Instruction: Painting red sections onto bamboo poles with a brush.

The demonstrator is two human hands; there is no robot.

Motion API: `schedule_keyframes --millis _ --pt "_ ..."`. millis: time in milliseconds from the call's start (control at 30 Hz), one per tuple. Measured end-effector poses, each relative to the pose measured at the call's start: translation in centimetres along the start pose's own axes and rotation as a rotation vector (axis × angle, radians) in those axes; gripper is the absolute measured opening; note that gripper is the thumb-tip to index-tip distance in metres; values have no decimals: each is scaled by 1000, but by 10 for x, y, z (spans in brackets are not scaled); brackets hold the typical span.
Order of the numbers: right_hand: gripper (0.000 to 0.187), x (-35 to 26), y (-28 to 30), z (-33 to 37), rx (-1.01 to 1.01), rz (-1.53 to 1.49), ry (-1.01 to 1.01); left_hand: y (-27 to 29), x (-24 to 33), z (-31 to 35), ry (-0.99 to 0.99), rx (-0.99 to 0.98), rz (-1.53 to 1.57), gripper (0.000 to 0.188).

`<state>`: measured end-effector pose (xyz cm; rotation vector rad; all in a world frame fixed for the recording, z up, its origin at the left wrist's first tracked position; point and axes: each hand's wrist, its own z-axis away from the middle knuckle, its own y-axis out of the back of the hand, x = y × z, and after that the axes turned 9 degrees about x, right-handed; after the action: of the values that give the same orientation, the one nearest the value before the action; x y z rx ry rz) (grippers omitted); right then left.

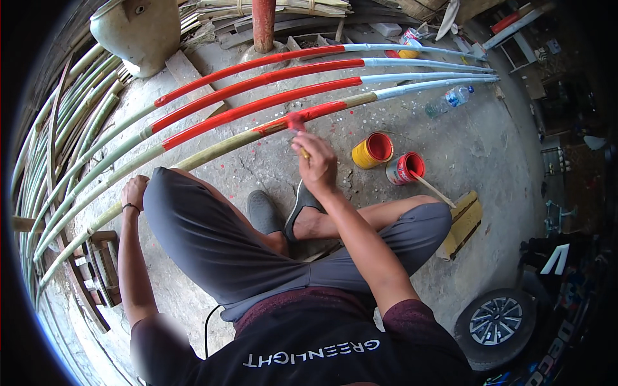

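My right hand [317, 162] is closed around the handle of a paintbrush [296, 122], whose red-coated bristles touch the nearest bamboo pole [222, 149]. Wet red paint covers part of that pole's middle, with bare tan bamboo on both sides and light blue at its right end. By my left knee, my left hand [134, 192] grips the same pole, its fingers partly hidden. Beyond it lie several more poles [257, 104], red in the middle and light blue at the right. A yellow can [364, 156] and a second paint can [394, 172] stand right of the brush, both red inside.
A stick [434, 190] leans out of the second can toward a yellow block [465, 225]. A plastic bottle [444, 103] lies near the blue ends. A red post [263, 26] and a large pot [138, 35] stand at the back; a wheel [496, 318] is at lower right.
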<state>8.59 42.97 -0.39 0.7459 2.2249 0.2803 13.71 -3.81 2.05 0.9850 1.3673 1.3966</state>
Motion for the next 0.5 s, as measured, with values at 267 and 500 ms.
schedule_keyframes --millis 267,500 --pt "15 30 17 -17 36 -285 -356 -2 -2 0 14 16 0 31" --pt "13 59 46 -25 248 9 -209 -19 -14 -2 -8 58 -14 30"
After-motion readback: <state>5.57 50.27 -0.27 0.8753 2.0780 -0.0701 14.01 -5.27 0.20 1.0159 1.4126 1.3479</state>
